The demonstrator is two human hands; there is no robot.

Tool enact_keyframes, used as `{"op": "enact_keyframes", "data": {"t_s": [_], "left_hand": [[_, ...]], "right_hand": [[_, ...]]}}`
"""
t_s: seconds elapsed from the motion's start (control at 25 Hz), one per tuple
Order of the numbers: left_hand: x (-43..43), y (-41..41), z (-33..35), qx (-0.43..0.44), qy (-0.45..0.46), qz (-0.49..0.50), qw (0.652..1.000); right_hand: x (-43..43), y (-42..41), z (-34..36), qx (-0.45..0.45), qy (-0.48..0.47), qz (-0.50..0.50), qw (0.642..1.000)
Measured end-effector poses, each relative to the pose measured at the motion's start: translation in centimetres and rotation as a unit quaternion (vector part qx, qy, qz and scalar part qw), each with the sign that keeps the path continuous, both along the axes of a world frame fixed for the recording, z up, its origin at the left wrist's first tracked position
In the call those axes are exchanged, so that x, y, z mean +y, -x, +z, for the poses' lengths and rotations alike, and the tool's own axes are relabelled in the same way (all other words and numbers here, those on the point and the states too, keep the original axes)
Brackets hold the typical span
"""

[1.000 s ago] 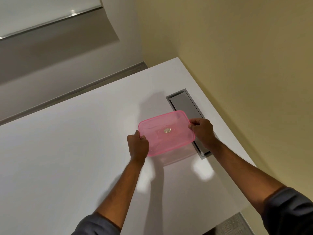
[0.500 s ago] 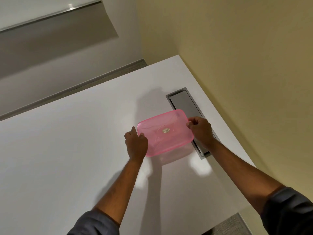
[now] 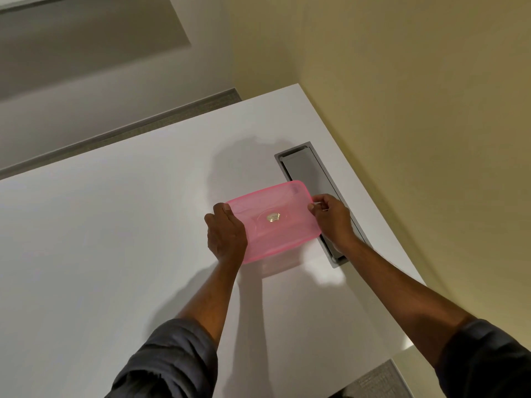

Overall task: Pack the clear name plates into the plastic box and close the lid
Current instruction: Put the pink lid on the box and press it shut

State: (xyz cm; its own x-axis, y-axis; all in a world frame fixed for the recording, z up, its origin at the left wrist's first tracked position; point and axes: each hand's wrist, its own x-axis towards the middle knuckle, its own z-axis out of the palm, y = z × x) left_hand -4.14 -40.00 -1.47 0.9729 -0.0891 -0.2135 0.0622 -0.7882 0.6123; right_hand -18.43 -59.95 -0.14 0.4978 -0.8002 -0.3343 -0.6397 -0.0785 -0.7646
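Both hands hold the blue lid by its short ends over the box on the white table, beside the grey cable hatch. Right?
Not quite: the lid is pink, not blue, as the head view shows. The left hand and right hand do hold its short ends, on the white table beside the grey cable hatch.

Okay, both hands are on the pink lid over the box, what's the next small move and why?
Probably press the pink lid straight down along its edges. The left hand and right hand grip opposite ends, and it already sits over the clear box; whether it has snapped shut is unclear.
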Motion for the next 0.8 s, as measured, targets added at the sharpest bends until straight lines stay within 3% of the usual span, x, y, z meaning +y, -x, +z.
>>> {"op": "enact_keyframes", "data": {"t_s": [0.36,0.6,0.8], "left_hand": [[-0.3,-0.2,-1.2,0.015,0.012,0.038,0.999],[0.5,0.0,-1.5,0.002,0.055,0.071,0.996],[0.8,2.1,-1.7,0.089,0.009,0.159,0.983]], "right_hand": [[0.6,-0.7,-1.3,0.068,0.001,0.003,0.998],[3.5,0.6,-2.2,0.172,0.086,0.001,0.981],[4.4,0.3,-1.9,0.208,0.146,-0.007,0.967]]}}
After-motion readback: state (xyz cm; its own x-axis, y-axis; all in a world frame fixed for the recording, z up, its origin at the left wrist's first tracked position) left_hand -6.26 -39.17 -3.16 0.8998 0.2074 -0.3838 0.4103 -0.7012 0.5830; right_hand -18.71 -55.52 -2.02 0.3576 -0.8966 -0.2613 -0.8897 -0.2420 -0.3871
